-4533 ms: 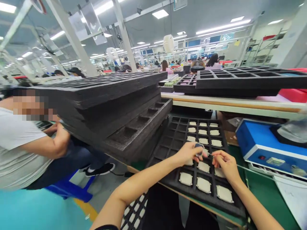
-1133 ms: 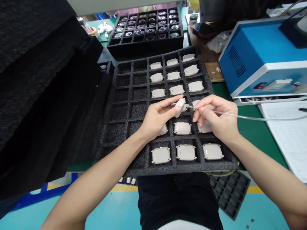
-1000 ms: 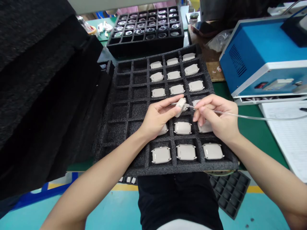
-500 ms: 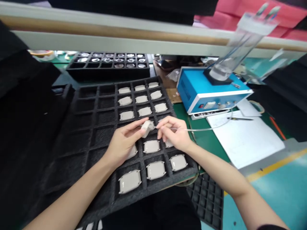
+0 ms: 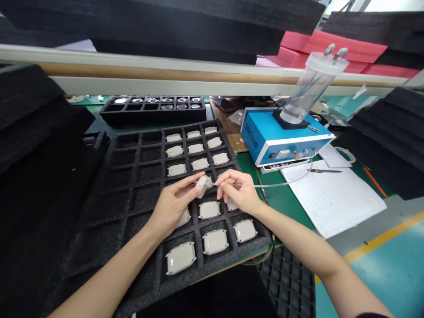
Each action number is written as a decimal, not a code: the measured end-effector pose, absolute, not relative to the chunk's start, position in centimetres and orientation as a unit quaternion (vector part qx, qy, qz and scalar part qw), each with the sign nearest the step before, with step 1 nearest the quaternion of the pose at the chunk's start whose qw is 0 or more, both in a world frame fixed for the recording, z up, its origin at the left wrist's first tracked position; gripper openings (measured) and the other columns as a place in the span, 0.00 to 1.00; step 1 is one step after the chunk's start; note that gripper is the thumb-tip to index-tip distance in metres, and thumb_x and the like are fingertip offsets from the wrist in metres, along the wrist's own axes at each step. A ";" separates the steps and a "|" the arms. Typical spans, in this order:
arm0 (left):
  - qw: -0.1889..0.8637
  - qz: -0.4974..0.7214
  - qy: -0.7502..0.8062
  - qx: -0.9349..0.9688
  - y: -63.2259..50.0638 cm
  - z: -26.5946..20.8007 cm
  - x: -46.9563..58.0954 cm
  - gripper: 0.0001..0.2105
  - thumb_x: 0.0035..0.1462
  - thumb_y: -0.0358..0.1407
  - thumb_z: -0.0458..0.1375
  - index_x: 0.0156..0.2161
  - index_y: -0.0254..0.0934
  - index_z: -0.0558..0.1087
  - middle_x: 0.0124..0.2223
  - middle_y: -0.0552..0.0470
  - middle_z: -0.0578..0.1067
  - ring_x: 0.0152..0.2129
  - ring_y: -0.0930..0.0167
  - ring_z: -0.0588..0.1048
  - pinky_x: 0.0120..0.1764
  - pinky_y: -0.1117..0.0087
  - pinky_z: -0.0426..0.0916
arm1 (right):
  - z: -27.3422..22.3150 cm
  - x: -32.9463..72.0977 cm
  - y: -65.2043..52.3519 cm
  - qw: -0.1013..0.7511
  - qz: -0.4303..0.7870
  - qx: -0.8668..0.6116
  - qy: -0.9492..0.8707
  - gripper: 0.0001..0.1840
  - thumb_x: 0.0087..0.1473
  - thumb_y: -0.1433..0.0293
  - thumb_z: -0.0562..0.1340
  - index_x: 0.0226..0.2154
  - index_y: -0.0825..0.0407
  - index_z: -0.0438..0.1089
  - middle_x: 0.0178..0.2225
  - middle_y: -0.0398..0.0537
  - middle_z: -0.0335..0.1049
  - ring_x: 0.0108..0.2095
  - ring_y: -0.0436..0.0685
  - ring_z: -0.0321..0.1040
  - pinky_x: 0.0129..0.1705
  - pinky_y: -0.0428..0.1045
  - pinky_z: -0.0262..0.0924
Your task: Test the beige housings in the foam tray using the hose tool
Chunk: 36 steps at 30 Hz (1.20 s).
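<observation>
Between the thumb and fingers of my left hand is a beige watch case, tilted on edge. My right hand pinches a thin pen-like nozzle with its tip at or very near the case; whether they touch I cannot tell. A clear tube trails from the nozzle to the blue machine. Both hands hover over a black foam tray, where several more beige watch cases lie in compartments on the right side.
A clear cylinder holding some liquid stands on the blue machine. Right of it lie a written sheet, a pen and a tape roll. Behind sits another tray of round parts, under a shelf edge. Black foam stacks rise at left.
The whole view has shifted, so the scene sits slightly lower in the picture and is sharper. Both hands keep the same hold on the watch case and the nozzle.
</observation>
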<state>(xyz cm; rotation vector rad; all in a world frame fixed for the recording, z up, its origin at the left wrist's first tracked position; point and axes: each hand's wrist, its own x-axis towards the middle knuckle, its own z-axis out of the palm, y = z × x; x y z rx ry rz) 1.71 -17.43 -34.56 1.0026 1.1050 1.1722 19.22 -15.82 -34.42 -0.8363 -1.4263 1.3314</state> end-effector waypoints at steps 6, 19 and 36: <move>0.576 0.505 0.476 0.433 -17.4 -34.6 1.7 0.23 0.42 0.40 0.69 0.46 0.35 0.77 0.47 0.44 0.78 0.46 0.60 0.74 0.53 0.59 0.64 | -34.4 19.2 -15.8 0.485 0.552 -0.350 -0.580 0.03 0.45 0.70 0.60 0.26 0.54 0.67 0.17 0.40 0.68 0.13 0.44 0.58 0.17 0.41 0.54; 0.585 0.506 0.464 0.432 -17.3 -34.8 1.6 0.20 0.43 0.38 0.68 0.45 0.38 0.77 0.47 0.46 0.78 0.43 0.64 0.75 0.52 0.63 0.64 | -34.4 19.2 -15.8 0.483 0.554 -0.355 -0.578 0.03 0.44 0.71 0.59 0.26 0.54 0.67 0.16 0.39 0.68 0.13 0.44 0.58 0.17 0.41 0.54; 0.582 0.506 0.466 0.434 -17.3 -34.6 1.7 0.21 0.43 0.39 0.69 0.45 0.36 0.77 0.45 0.45 0.79 0.42 0.63 0.75 0.50 0.62 0.66 | -34.2 19.2 -15.8 0.482 0.560 -0.350 -0.576 0.03 0.44 0.72 0.59 0.26 0.54 0.67 0.16 0.39 0.68 0.13 0.44 0.57 0.17 0.41 0.53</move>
